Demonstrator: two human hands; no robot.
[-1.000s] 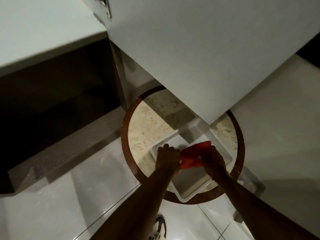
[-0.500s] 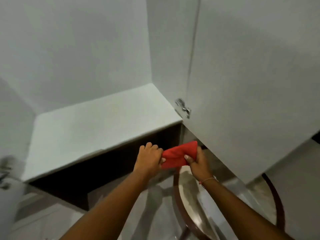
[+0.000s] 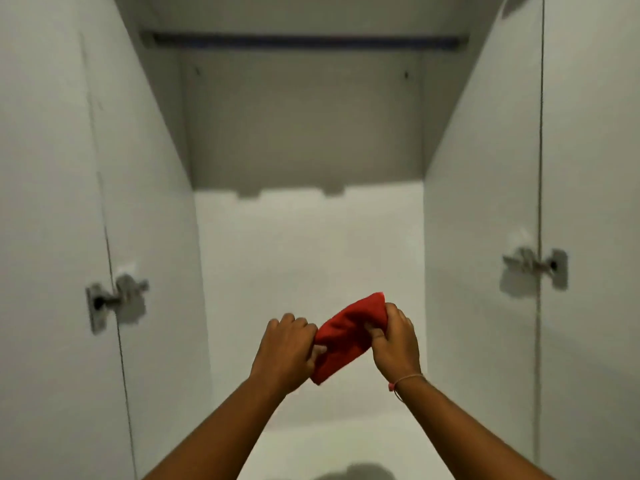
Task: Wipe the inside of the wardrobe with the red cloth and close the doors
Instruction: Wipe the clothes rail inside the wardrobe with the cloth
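Note:
The white wardrobe stands open in front of me, its back wall (image 3: 308, 258) pale and bare. Both doors are swung out: the left door (image 3: 45, 237) and the right door (image 3: 595, 202). A folded red cloth (image 3: 346, 336) is held in the air in front of the compartment, tilted up to the right. My left hand (image 3: 287, 351) grips its lower left end. My right hand (image 3: 394, 341) grips its upper right end and wears a thin wrist band.
A metal hinge (image 3: 114, 299) sits on the left side and another hinge (image 3: 535, 268) on the right. A dark hanging rail (image 3: 304, 41) crosses the top of the compartment. The wardrobe floor (image 3: 311, 427) lies below my forearms.
The view has swung up from the floor and a white tray to the open wardrobe. Both hands have lifted the red cloth in front of the compartment, still holding it.

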